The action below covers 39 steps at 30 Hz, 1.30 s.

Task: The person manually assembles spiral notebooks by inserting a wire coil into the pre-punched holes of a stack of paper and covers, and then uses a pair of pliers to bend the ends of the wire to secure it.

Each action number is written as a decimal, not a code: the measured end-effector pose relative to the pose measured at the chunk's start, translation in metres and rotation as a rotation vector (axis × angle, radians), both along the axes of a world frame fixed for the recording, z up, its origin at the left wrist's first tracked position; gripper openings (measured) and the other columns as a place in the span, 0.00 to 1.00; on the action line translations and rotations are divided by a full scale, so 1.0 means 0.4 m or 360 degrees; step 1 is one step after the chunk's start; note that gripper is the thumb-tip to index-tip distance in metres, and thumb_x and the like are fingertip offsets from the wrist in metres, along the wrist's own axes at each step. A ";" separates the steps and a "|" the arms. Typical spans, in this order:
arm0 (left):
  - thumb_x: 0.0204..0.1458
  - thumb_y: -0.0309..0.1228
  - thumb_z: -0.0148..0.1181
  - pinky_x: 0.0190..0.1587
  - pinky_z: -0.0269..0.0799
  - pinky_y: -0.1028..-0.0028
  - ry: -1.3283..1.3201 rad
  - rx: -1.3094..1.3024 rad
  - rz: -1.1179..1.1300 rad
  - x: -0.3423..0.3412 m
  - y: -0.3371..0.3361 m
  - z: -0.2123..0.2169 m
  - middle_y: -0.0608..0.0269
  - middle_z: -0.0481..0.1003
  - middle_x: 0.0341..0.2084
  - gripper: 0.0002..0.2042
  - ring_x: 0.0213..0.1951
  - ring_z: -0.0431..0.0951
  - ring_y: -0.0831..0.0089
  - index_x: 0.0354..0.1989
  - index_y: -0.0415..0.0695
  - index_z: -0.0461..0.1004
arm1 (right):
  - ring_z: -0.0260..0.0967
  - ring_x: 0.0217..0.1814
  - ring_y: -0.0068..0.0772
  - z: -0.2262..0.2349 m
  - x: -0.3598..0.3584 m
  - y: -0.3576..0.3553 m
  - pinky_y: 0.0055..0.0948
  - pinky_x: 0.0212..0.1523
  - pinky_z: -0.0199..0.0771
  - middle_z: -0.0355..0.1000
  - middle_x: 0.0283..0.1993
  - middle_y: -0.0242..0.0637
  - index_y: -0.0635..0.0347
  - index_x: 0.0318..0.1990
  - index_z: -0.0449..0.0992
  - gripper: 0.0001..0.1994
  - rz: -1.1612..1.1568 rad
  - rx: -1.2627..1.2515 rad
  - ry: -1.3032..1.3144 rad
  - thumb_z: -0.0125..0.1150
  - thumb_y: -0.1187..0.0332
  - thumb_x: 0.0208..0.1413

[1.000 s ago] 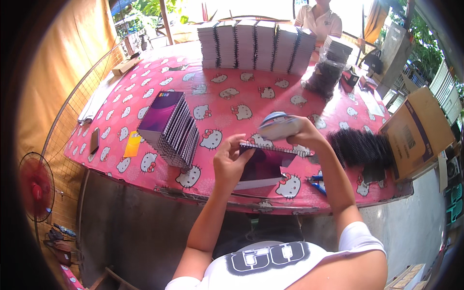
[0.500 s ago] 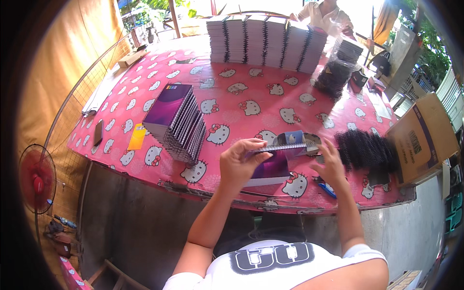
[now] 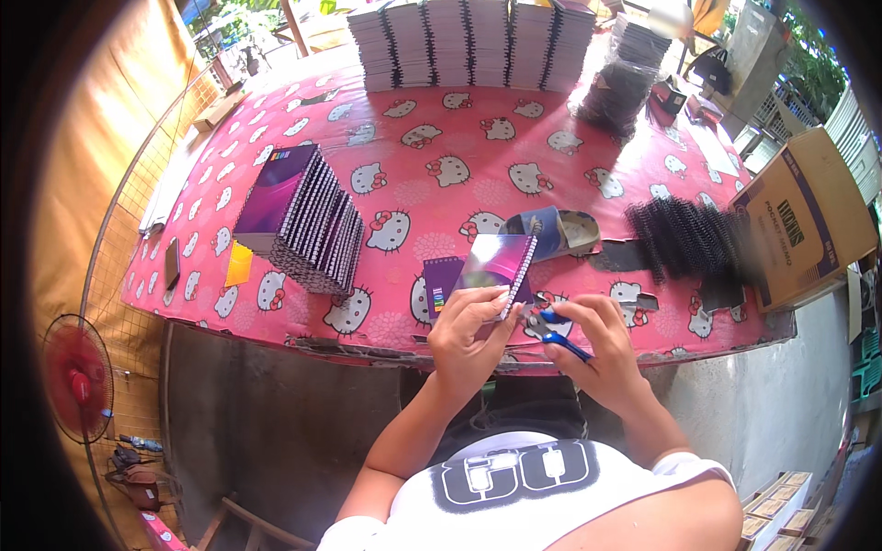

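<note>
My left hand grips a purple spiral notebook by its lower end, tilted above the table with its coil toward the right. In my right hand are blue-handled pliers, their metal jaws close to the lower end of the coil. Beneath the held notebook lies another purple cover on the pink tablecloth. Just beyond, a blue slipper rests on the table. Whether the jaws touch the wire is too small to tell.
A stack of purple spiral notebooks stands at left, near a yellow card. Black plastic coils lie at right beside a cardboard box. Tall notebook stacks line the far edge. A fan stands left.
My right hand has picked up the blue pliers from the table and brought them to the coil. My left hand has turned the notebook so its cover shows. The view has shifted.
</note>
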<state>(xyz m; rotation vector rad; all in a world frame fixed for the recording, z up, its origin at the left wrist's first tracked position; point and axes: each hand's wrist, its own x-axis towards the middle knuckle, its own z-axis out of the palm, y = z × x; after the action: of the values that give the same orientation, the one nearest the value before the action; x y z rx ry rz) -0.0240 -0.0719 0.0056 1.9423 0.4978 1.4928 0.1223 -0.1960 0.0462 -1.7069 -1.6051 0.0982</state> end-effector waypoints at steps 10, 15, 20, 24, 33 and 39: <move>0.38 0.14 0.69 0.36 0.76 0.72 0.0035 0.0312 0.0012 -0.009 0.011 0.009 0.52 0.80 0.34 0.13 0.34 0.80 0.64 0.34 0.37 0.77 | 0.74 0.34 0.39 -0.066 0.053 0.022 0.30 0.33 0.75 0.73 0.40 0.44 0.69 0.46 0.73 0.17 0.0473 -0.0959 0.1926 0.59 0.62 0.59; 0.45 0.15 0.66 0.35 0.75 0.73 -0.0106 0.0518 0.0076 -0.019 0.100 0.075 0.53 0.78 0.34 0.10 0.34 0.79 0.67 0.31 0.39 0.70 | 0.70 0.32 0.20 -0.041 -0.005 0.057 0.16 0.32 0.70 0.73 0.38 0.34 0.67 0.47 0.74 0.14 0.0315 -0.0439 0.1810 0.57 0.65 0.61; 0.50 0.25 0.67 0.40 0.72 0.75 -0.0959 -0.0336 0.0597 -0.199 0.374 0.265 0.58 0.76 0.31 0.11 0.35 0.75 0.75 0.26 0.43 0.67 | 0.70 0.46 0.39 -0.171 0.215 0.035 0.36 0.47 0.69 0.73 0.44 0.45 0.65 0.48 0.74 0.17 -0.0640 0.0058 0.0070 0.65 0.66 0.52; 0.52 0.37 0.66 0.31 0.68 0.74 -0.0349 -0.0333 0.1417 -0.409 0.531 0.176 0.65 0.72 0.21 0.16 0.23 0.68 0.78 0.22 0.41 0.67 | 0.65 0.57 0.51 -0.253 0.232 0.005 0.42 0.56 0.64 0.68 0.53 0.51 0.64 0.44 0.75 0.18 -0.0749 -0.0365 -0.0213 0.69 0.65 0.47; 0.51 0.24 0.64 0.29 0.65 0.83 -0.0656 -0.0414 0.1075 -0.399 0.566 0.125 0.70 0.69 0.23 0.09 0.25 0.67 0.84 0.33 0.39 0.67 | 0.65 0.56 0.51 -0.029 -0.012 0.171 0.44 0.56 0.67 0.65 0.55 0.47 0.59 0.39 0.78 0.13 0.0260 0.0074 -0.0077 0.69 0.73 0.43; 0.55 0.24 0.61 0.53 0.70 0.72 -0.1069 -0.0200 0.0706 -0.364 0.347 0.228 0.53 0.73 0.44 0.13 0.49 0.73 0.70 0.46 0.39 0.66 | 0.65 0.45 0.44 -0.036 -0.162 0.293 0.40 0.45 0.70 0.66 0.46 0.44 0.53 0.42 0.79 0.16 0.0765 -0.0331 -0.0902 0.66 0.71 0.42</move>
<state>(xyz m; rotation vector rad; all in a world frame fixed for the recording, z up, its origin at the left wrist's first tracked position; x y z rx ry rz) -0.1695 0.0670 0.0970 1.1613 0.7098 2.1990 0.0573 -0.0786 0.0316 -1.5408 -2.4866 0.0151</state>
